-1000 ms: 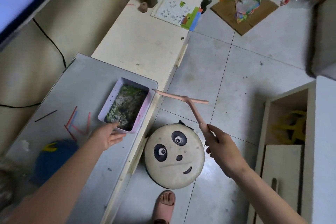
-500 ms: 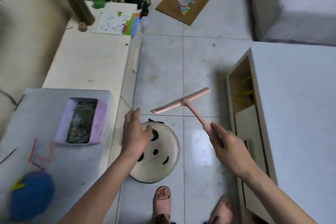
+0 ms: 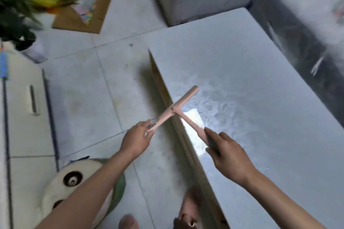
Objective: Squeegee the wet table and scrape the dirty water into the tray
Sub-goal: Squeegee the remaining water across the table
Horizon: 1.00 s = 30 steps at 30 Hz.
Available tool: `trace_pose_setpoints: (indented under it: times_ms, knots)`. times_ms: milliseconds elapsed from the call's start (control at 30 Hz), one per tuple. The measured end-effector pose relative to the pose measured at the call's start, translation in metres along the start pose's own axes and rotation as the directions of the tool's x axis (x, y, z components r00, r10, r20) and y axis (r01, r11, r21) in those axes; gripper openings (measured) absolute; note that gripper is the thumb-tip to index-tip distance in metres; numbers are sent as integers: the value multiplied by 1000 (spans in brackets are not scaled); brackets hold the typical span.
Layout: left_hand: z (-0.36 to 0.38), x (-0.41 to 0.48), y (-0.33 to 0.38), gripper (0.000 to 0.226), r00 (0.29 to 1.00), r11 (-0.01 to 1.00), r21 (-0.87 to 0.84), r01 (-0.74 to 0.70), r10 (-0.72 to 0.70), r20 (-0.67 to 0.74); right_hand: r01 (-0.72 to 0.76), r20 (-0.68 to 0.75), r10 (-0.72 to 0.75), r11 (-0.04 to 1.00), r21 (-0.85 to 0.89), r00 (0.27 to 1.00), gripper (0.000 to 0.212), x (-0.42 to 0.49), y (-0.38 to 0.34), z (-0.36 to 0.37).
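Step in hand: bringing the blade to the wet surface, stroke not yet begun.

Squeegee (image 3: 175,109): pink, T-shaped, straddling the near-left edge of the desk (image 3: 260,72). The far end of its crossbar is over the desktop; the near end overhangs the floor. Right hand (image 3: 229,156) is wrapped around the handle end. Left hand (image 3: 136,138) pinches the near tip of the crossbar between thumb and fingers, seemingly to steady or align it.

Wet patch (image 3: 219,104): ringed ripples and a bright glare just right of the blade, on the near-left part of the desktop.

To do it well (judgement):
- Lay the whole rubber edge flat on the desk before pulling. A tilted bar will leave streaks.
- Free the left hand from the tip once the bar is aligned.
- Use even pressure and one continuous pull towards a single edge, so the water does not run off onto the floor.
- Have the tray at that edge first.

Not resolved:
- The tray is out of frame, so I cannot place it.
- I cannot tell whether the blade touches the desk or hovers above it.
- The rubber lip is not distinguishable, and the extent of the water beyond the glare is unclear.
- The far corners are motion-blurred. A panda stool (image 3: 72,178) and two feet are cut off at the near edge.
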<state>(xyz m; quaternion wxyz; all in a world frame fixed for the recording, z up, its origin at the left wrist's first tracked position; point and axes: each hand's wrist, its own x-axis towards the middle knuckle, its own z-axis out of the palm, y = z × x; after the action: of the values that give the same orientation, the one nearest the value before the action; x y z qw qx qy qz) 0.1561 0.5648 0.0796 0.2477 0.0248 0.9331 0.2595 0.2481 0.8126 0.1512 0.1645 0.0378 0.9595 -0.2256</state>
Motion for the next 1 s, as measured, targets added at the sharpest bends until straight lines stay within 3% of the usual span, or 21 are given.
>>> trace_pose_setpoints:
  times_ms: [167, 333, 567, 833, 1000]
  knots:
    - [30, 48, 57, 22, 994, 996, 59, -62, 56, 94, 10, 12, -8, 994, -111, 1000, 53, 20, 61, -17]
    - [39, 99, 85, 30, 982, 990, 112, -84, 63, 179, -56, 17, 57, 998, -38, 998, 52, 46, 92, -22]
    - [24, 188, 93, 31, 975, 989, 70, -129, 114, 189, -135, -9, 134, 991, -17, 991, 49, 126, 97, -28]
    - [-25, 317, 62, 55, 982, 982, 142, -123, 100, 159, -174, 35, 174, 985, -2, 984, 43, 317, 58, -39]
    - [-47, 375, 45, 66, 985, 967, 196, -160, 142, 101, -234, 37, 236, 971, -42, 971, 51, 415, 38, -33]
